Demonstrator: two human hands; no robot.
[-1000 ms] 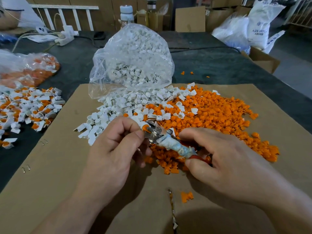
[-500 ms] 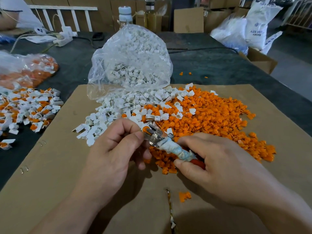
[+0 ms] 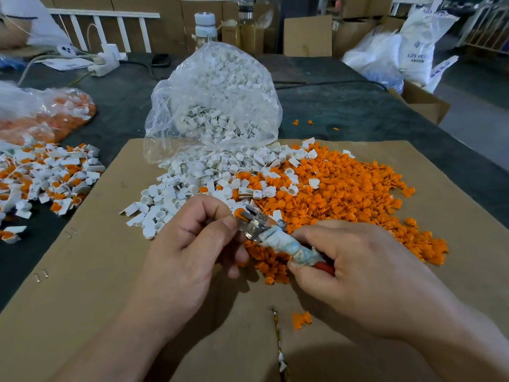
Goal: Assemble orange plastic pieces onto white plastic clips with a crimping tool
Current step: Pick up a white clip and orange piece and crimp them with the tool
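Note:
My right hand [image 3: 355, 274] grips the tape-wrapped, red-handled crimping tool [image 3: 278, 238], whose metal jaws point left. In the jaws sits an orange piece [image 3: 239, 212], and my left hand [image 3: 190, 244] pinches the part at the jaw tips; the white clip there is hidden by my fingers. Behind my hands lie a heap of loose orange pieces [image 3: 344, 194] and a heap of white clips [image 3: 192, 186] on a cardboard sheet [image 3: 82, 285].
A clear bag of white clips [image 3: 214, 100] stands open behind the heaps. Assembled white-and-orange parts [image 3: 46, 177] lie at the left on the dark table [image 3: 344, 106], beside a bag of orange parts [image 3: 46, 117]. One stray orange piece [image 3: 302, 319] lies near me. Bottles, boxes and sacks stand at the back.
None beyond a slight shift of the view; both hands stay closed on the tool and the part at its jaws.

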